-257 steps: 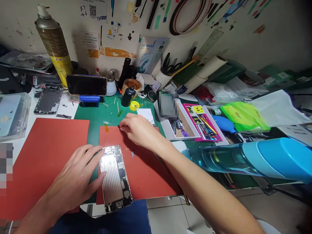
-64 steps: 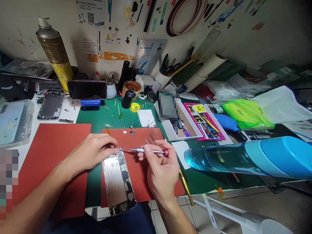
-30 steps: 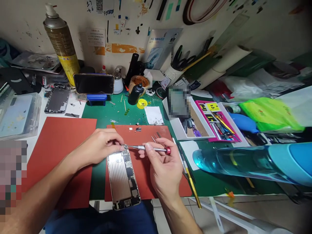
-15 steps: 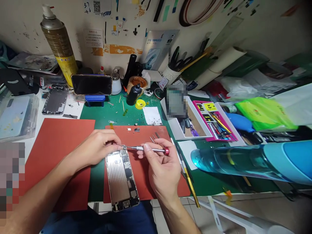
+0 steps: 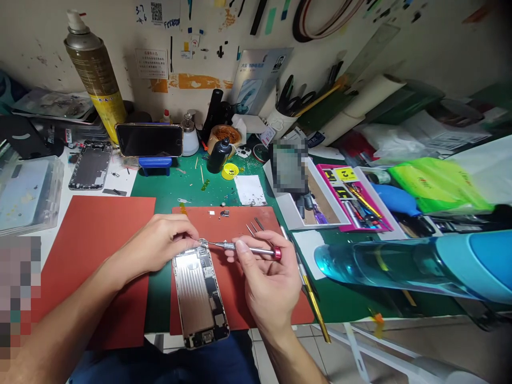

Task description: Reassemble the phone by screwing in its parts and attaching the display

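Observation:
An opened phone (image 5: 197, 298), its battery bay and inner parts bare, lies tilted over the front edge of a red mat (image 5: 236, 314). My left hand (image 5: 168, 240) is closed at the phone's top left corner, thumb and fingers pinched there; the exact grip is partly hidden. A thin screwdriver (image 5: 252, 248) with a silver shaft and red end cap is held in my right hand (image 5: 272, 280). Its tip points left and meets the phone's top right corner. Above the phone, small loose parts (image 5: 224, 213) rest on the mat.
Tweezers (image 5: 253, 228) and a gold-handled tool (image 5: 316, 309) lie right of my right hand. Farther right are a blue water bottle (image 5: 384, 264) and tool trays (image 5: 336, 221). A second phone (image 5: 149, 141) stands on a blue holder at the back. Another red mat (image 5: 108, 229) lies left.
My right hand and the screwdriver's red end have shifted slightly right and down. The tip stays at the phone's top corner, and my left hand keeps its place.

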Available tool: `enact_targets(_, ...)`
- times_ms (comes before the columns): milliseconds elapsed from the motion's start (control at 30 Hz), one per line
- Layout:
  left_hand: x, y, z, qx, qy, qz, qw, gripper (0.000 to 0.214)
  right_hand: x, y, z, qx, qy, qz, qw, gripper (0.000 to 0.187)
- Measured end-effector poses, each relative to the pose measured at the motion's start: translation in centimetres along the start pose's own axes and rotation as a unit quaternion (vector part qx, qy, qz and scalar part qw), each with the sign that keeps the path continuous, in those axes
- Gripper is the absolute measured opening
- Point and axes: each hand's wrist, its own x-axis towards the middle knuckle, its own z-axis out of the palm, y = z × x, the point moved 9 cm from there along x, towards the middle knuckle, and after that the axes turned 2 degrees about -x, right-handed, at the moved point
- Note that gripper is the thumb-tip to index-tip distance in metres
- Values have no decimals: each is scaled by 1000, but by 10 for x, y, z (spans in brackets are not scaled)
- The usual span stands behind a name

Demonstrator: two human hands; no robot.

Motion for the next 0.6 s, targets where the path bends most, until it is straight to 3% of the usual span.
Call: enact_targets(600, -2, -5, 2, 8, -9, -15, 1000, 17, -2, -1, 4, -20, -7, -3, 1000, 31)
